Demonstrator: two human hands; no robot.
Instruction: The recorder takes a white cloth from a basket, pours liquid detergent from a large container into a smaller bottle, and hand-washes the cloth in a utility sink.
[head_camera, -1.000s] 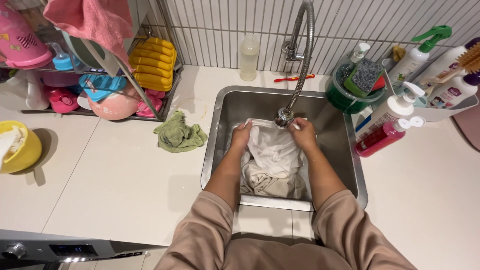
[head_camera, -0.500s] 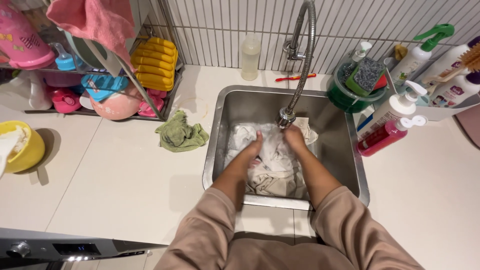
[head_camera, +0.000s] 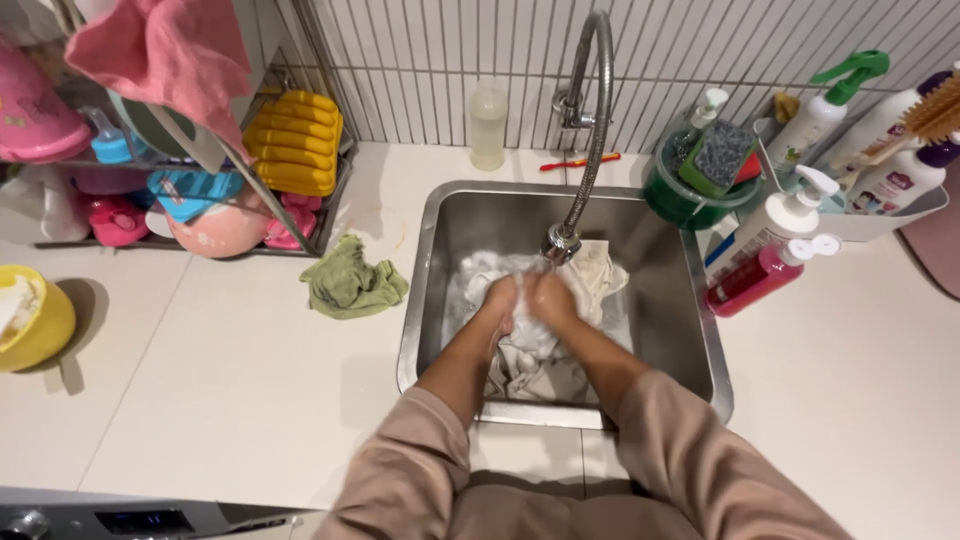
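A wet white cloth (head_camera: 590, 275) lies bunched in the steel sink (head_camera: 455, 215), under the curved spring faucet (head_camera: 563, 243). My left hand (head_camera: 499, 300) and my right hand (head_camera: 549, 300) are pressed close together in the middle of the sink, both gripping folds of the cloth just below the faucet head. Part of the cloth is hidden beneath my hands and forearms. My sleeves are beige and pushed up to the elbows.
A crumpled green rag (head_camera: 350, 282) lies on the counter left of the sink. A dish rack (head_camera: 200, 190) with colourful plastic ware stands at back left, a yellow bowl (head_camera: 35, 320) at far left. Pump bottles (head_camera: 770, 255), a green tub (head_camera: 690, 195) with sponges and spray bottles crowd the right.
My hands have drawn together from the cloth's outer edges to its middle, bunching it under the faucet.
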